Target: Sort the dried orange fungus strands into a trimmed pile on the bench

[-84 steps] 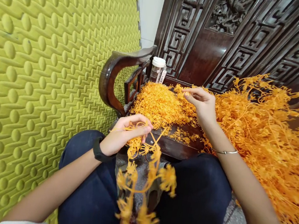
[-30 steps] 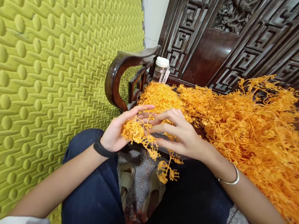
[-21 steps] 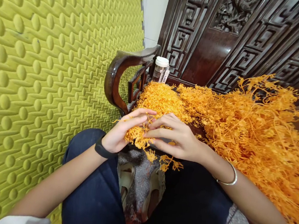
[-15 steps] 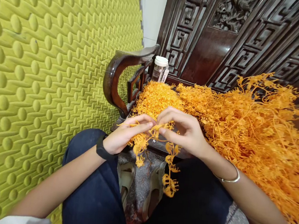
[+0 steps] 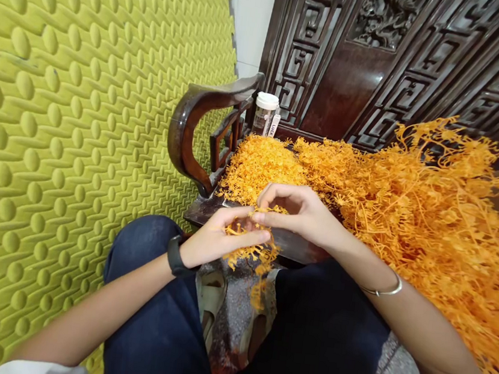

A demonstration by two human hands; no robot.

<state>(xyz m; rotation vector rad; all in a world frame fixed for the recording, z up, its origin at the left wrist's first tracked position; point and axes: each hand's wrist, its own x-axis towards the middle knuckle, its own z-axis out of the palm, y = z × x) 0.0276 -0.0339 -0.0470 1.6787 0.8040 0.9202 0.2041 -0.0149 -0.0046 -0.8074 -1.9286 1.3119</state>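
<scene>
An orange artificial plant strand [image 5: 263,260] with small curled florets hangs above the gap between my knees. My left hand [image 5: 218,238] holds it between fingers and thumb, the palm partly covered by the strand. From the right, my right hand [image 5: 303,216] pinches the strand's upper part, its fingertips meeting those of the left hand. Just beyond both hands lies a low pile of small orange pieces [image 5: 261,164]. A large heap of long orange strands [image 5: 431,221] spreads to the right of it on the same dark bench.
A curved wooden armrest [image 5: 184,124] rises at the left end of the bench. Behind the pile stands a clear cup with a white lid [image 5: 266,113]. The carved backrest [image 5: 343,89] runs along the back. A yellow padded wall [image 5: 79,129] fills the left side.
The strand has shifted and gathered between my hands; its long tail no longer hangs separately at the right. My left hand has moved slightly right, its thumb now stretched over the strand.
</scene>
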